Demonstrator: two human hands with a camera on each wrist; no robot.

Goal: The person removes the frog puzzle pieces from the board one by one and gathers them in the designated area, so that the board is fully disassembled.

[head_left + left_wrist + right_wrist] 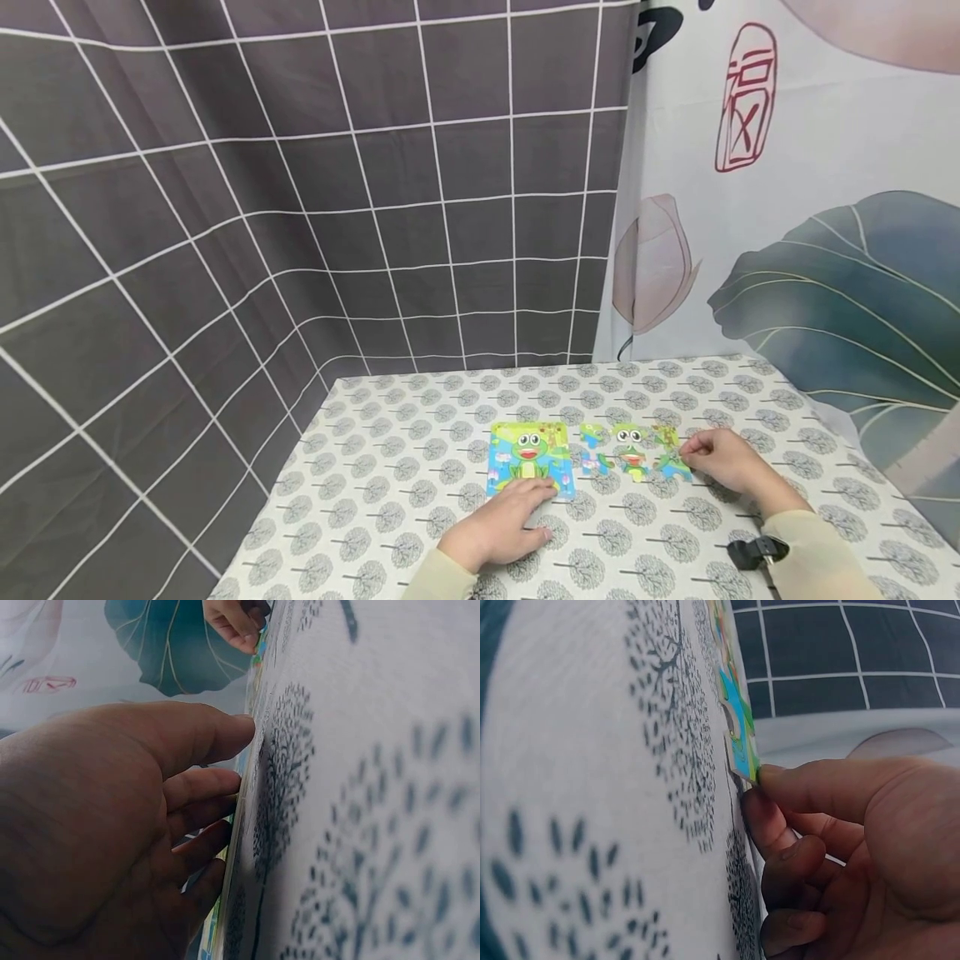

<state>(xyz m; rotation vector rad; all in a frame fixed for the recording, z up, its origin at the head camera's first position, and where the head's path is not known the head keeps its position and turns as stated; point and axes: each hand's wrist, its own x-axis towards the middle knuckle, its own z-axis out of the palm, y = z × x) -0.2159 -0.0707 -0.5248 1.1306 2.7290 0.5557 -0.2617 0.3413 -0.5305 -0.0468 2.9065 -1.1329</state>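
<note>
A square frog puzzle board [555,437], green and blue, lies flat on the patterned cloth. My left hand [501,523] rests its fairly straight fingers on the board's near edge, the thumb held apart; the left wrist view shows the same hand [127,817] side-on. To the board's right lie several loose puzzle pieces, among them one with frog eyes [630,435] and a blue one [595,461] at their left. At the group's right end my right hand [727,458] pinches the edge of a blue-and-green puzzle piece [739,742] between thumb and forefinger, the other fingers curled.
A white cloth [397,517] with grey tree prints covers the table. Behind and to the left hangs a dark gridded curtain [390,192]; a pale curtain with leaf prints [795,192] hangs at the right. A black strap fitting [757,552] sits at the right wrist.
</note>
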